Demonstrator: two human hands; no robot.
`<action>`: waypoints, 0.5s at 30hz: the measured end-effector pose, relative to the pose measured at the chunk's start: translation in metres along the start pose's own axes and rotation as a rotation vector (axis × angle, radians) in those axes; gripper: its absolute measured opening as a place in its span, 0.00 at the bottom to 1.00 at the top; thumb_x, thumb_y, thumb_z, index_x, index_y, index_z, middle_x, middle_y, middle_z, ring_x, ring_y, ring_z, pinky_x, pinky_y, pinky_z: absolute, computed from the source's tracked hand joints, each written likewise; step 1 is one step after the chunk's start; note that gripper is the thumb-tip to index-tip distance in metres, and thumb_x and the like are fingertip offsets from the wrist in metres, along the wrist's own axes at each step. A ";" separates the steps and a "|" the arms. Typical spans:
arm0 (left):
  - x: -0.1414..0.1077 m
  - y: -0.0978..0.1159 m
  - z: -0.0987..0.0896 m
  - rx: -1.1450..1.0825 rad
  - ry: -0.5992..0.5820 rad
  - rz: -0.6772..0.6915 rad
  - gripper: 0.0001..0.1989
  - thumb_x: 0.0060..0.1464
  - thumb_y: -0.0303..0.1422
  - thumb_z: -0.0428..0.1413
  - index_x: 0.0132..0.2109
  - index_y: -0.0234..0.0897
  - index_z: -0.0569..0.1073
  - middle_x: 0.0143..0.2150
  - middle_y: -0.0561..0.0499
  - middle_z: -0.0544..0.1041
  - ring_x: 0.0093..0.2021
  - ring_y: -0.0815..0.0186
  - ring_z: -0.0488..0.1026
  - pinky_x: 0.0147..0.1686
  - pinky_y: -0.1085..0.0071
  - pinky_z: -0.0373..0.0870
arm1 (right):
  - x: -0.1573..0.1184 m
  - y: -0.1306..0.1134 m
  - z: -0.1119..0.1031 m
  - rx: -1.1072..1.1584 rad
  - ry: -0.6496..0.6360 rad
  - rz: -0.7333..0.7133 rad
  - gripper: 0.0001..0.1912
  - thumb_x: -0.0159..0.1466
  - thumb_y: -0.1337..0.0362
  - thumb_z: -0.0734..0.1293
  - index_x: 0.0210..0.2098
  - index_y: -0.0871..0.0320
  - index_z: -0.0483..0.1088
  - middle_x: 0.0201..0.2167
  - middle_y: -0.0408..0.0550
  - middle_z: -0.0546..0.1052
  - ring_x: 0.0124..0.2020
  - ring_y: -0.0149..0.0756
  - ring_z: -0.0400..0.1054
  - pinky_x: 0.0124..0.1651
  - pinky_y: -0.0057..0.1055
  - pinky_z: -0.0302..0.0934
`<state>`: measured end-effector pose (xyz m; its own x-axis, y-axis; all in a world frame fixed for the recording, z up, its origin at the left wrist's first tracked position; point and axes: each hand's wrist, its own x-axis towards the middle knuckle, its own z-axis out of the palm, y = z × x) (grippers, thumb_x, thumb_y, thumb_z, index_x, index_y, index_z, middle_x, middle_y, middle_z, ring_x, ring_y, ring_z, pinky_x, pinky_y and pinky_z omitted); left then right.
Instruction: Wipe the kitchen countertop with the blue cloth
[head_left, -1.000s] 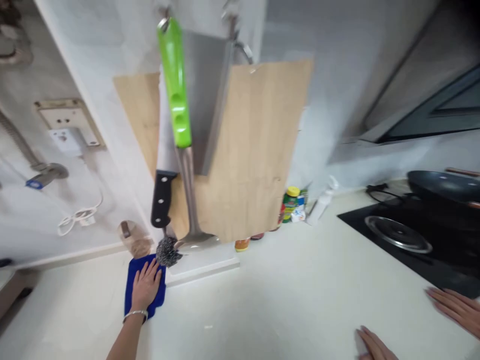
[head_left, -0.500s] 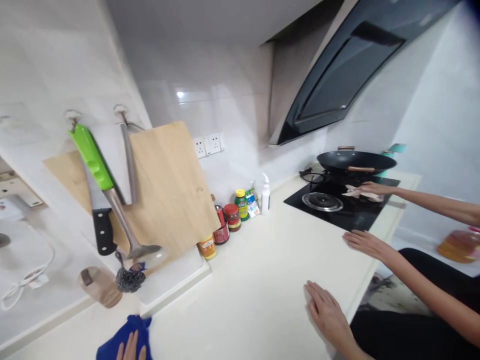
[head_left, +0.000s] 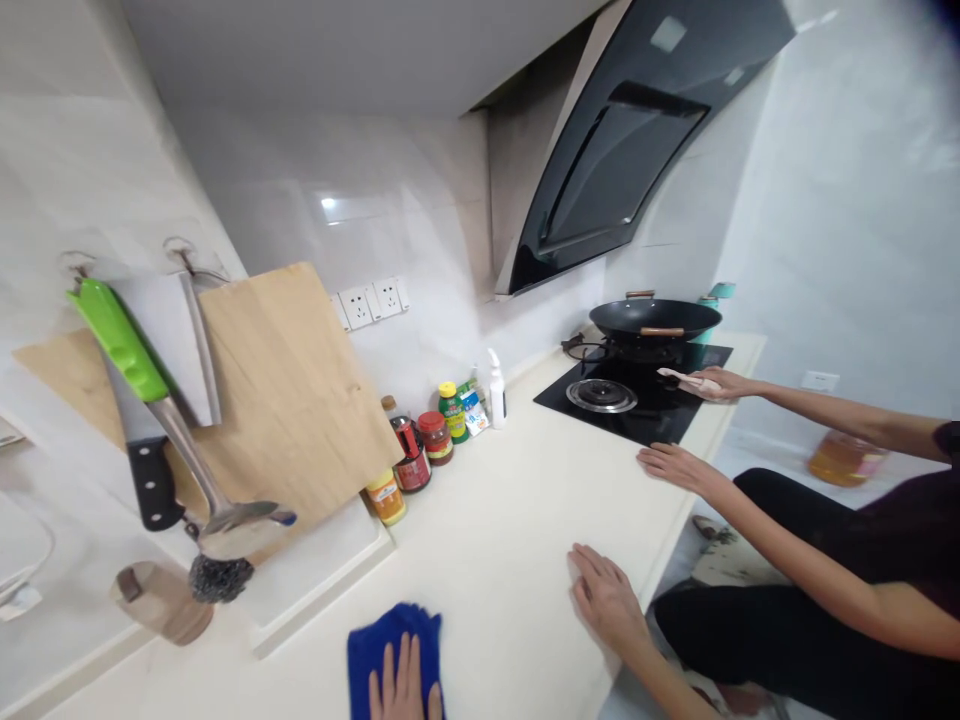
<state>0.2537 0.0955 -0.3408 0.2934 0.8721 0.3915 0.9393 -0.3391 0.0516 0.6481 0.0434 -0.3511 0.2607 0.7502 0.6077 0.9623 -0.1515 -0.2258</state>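
Note:
A blue cloth (head_left: pixel 367 650) lies on the white countertop at the bottom of the head view. My left hand (head_left: pixel 401 685) rests flat on top of it, fingers stretched out and slightly apart, pressing it down. Further right, near the counter's front edge, my right hand (head_left: pixel 611 600) lies palm down on the bare countertop (head_left: pixel 510 520). Its fingers are extended and nothing is in them.
A co-worker at the right leans one hand (head_left: pixel 675 468) on the counter and holds a pale cloth (head_left: pixel 686 381) over the black cooktop (head_left: pixel 660 405). A wok (head_left: pixel 652 322) sits behind. Jars and a spray bottle (head_left: pixel 496 395) line the wall; a cutting board (head_left: pixel 292 380) stands left.
My left hand and the blue cloth have slid right across the counter. The view has turned slightly right. The co-worker's hand with the pale cloth has moved nearer the cooktop's front edge.

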 end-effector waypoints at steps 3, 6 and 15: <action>0.009 0.043 -0.004 -0.088 -0.060 0.154 0.31 0.63 0.36 0.45 0.71 0.47 0.49 0.71 0.51 0.62 0.71 0.52 0.57 0.68 0.43 0.59 | -0.001 0.001 -0.003 0.006 -0.005 0.008 0.21 0.67 0.65 0.56 0.57 0.59 0.68 0.58 0.54 0.74 0.59 0.42 0.66 0.61 0.43 0.60; 0.009 0.059 -0.013 -0.154 -0.109 0.227 0.35 0.61 0.38 0.49 0.72 0.47 0.46 0.72 0.51 0.58 0.72 0.51 0.55 0.68 0.43 0.58 | -0.007 0.006 0.002 0.015 0.027 -0.018 0.21 0.67 0.64 0.56 0.56 0.60 0.68 0.57 0.55 0.74 0.59 0.42 0.67 0.60 0.42 0.61; -0.064 -0.057 -0.024 -0.058 -0.069 0.235 0.39 0.58 0.35 0.54 0.72 0.52 0.46 0.71 0.56 0.61 0.70 0.57 0.61 0.67 0.51 0.63 | -0.017 0.018 0.011 0.044 0.089 -0.144 0.23 0.65 0.59 0.55 0.56 0.57 0.69 0.55 0.56 0.75 0.56 0.47 0.70 0.58 0.46 0.64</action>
<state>0.1767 0.0507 -0.3469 0.5159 0.7883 0.3354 0.8327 -0.5534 0.0199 0.6598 0.0347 -0.3736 0.1284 0.7015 0.7010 0.9864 -0.0171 -0.1635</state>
